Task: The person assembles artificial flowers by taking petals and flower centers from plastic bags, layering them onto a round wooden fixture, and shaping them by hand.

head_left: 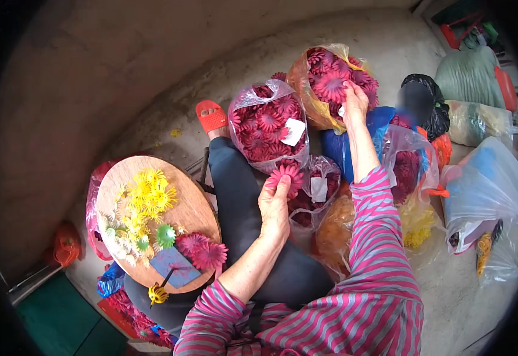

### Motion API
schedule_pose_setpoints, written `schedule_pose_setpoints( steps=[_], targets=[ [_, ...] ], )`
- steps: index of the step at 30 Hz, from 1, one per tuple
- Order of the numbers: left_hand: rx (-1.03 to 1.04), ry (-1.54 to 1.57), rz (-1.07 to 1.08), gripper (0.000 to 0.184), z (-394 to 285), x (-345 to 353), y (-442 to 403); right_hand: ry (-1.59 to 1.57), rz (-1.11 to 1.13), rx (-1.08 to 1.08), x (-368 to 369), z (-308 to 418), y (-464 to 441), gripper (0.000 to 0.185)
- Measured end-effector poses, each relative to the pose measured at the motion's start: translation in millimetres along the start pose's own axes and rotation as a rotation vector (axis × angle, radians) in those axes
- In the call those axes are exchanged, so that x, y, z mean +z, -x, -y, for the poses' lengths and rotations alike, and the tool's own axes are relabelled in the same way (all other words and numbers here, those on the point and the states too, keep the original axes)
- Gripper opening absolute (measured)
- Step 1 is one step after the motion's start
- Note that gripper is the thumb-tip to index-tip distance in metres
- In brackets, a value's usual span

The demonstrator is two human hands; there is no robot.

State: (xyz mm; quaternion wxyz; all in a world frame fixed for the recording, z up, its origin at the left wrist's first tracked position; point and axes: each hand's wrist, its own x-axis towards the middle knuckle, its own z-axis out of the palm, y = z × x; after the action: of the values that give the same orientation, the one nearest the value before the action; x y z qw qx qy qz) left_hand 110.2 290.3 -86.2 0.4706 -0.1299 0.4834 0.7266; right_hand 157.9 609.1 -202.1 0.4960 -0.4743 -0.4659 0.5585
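Note:
My left hand [275, 209] pinches a dark pink artificial flower [288, 178] between thumb and fingers, just above my knee. Farther forward, my right hand [355, 102] is closed on the edge of another pink flower [332, 86], at the mouth of an orange-yellow plastic bag [314, 111] full of similar flowers. Between the two hands stands a clear bag [247, 98] packed with darker red flowers, with a white paper label [293, 132] on it.
At the left, a round wooden board [114, 188] bears yellow, white, green and pink flower pieces and a blue pad [177, 268]. More filled bags [484, 178] crowd the right side. My sandalled foot [211, 116] rests ahead on the floor.

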Motion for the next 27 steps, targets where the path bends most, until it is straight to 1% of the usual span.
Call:
schedule_pose_setpoints(
  steps=[3, 7, 8, 12, 22, 27],
  targets=[
    [0.027, 0.009, 0.026, 0.019, 2, -4, 1, -0.060, 0.036, 0.018, 2, 20, 6, 0.014],
    [0.057, 0.014, 0.051, 0.018, 7, -14, 4, 0.310, -0.106, 0.058, 5, 48, 10, 0.009],
    [0.067, 0.020, 0.050, 0.018, 7, -17, 4, 0.307, -0.097, 0.052, 6, 48, 10, 0.009],
    [0.072, 0.033, 0.097, 0.017, 5, -21, 3, -0.075, -0.065, 0.089, 0, 37, 5, 0.012],
    [0.073, -0.016, 0.137, 0.015, -1, -14, 9, 0.215, -0.075, 0.109, -27, 24, -22, 0.022],
    [0.053, -0.012, 0.106, 0.015, 2, -13, 6, 0.079, -0.139, 0.196, -8, 66, 6, 0.026]
  ],
)
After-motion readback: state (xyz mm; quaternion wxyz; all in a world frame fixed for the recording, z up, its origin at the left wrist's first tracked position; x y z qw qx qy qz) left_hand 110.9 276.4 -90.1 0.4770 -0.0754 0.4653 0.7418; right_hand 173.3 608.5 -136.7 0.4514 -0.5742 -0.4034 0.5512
